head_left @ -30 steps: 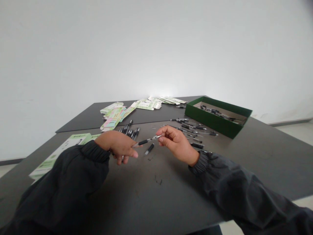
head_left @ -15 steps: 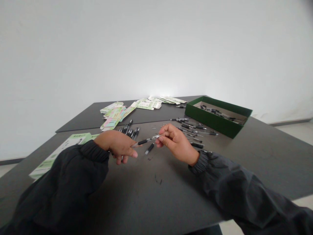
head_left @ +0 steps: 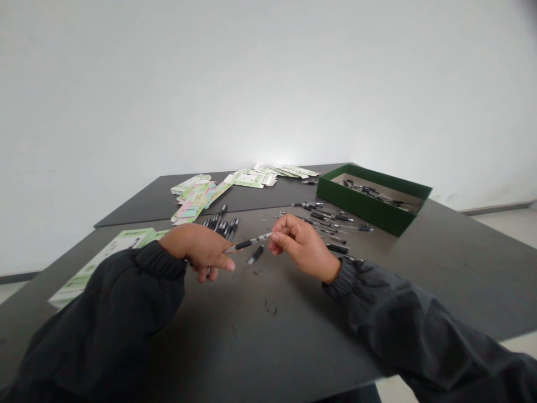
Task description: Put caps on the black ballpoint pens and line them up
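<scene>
Between my hands a pen (head_left: 245, 244) with a black grip and clear barrel is held slightly tilted above the table. My left hand (head_left: 203, 249) is closed on its rear end, palm side hidden. The fingertips of my right hand (head_left: 296, 243) pinch the other end, its tip partly covered by thumb and finger. Below the pen lies a black pen cap (head_left: 255, 254). Several capped pens (head_left: 222, 221) are bunched just behind my left hand. Loose pens and pen parts (head_left: 331, 221) are scattered behind and beside my right hand.
A green open box (head_left: 369, 208) with pens inside stands at the right. Flattened printed cartons (head_left: 197, 197) and more cartons (head_left: 285, 170) lie toward the back. A white-green carton (head_left: 104, 260) is by my left sleeve. Small dark scraps (head_left: 271, 307) lie on the grey table (head_left: 293, 341).
My hands stay nearly in place. The right fingertips have shifted very slightly around the pen's end; everything else looks the same.
</scene>
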Demonstrator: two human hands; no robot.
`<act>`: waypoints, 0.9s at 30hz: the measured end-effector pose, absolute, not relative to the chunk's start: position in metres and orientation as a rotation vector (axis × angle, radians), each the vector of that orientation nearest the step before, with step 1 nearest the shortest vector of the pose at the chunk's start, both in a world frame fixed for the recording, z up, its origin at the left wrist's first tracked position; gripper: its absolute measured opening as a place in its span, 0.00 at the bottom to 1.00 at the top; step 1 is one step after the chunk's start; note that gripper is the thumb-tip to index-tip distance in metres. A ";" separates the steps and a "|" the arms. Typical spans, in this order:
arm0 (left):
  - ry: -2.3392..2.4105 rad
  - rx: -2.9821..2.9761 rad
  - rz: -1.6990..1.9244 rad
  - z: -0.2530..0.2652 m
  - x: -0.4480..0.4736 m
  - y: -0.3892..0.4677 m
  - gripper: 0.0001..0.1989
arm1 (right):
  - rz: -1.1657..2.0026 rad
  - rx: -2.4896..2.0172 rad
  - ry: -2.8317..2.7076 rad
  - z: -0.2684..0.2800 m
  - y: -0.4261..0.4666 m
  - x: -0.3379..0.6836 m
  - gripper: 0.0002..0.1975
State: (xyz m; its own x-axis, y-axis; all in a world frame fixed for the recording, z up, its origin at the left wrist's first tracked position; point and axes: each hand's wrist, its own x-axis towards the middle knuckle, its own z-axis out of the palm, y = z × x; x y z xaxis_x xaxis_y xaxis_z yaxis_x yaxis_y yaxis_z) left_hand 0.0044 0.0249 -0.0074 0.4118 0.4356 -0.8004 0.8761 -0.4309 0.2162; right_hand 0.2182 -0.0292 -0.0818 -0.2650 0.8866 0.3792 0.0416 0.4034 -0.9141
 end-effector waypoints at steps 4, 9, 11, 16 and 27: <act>1.119 2.035 -0.897 -0.007 0.006 0.024 0.16 | 0.975 -0.886 -1.663 -0.080 -0.030 0.219 0.11; 1.116 2.037 -0.896 -0.007 0.007 0.024 0.18 | 1.011 -0.792 -1.609 -0.082 -0.027 0.219 0.09; 1.120 2.032 -0.887 -0.007 0.007 0.023 0.19 | 1.049 -0.737 -1.564 -0.083 -0.025 0.219 0.10; 1.108 2.025 -0.872 -0.005 0.007 0.023 0.18 | 1.064 -0.699 -1.518 -0.082 -0.025 0.220 0.11; 1.101 1.998 -0.880 -0.005 0.006 0.024 0.20 | 0.925 -0.760 -1.517 -0.077 -0.027 0.223 0.11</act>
State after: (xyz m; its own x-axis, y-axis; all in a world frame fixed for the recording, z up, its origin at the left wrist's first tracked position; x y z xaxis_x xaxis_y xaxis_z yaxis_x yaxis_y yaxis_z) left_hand 0.0063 0.0241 -0.0052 0.4132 0.4193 -0.8084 0.8810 -0.4089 0.2382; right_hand 0.2227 -0.0267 -0.0768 -0.1448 0.8659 0.4789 -0.0294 0.4800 -0.8768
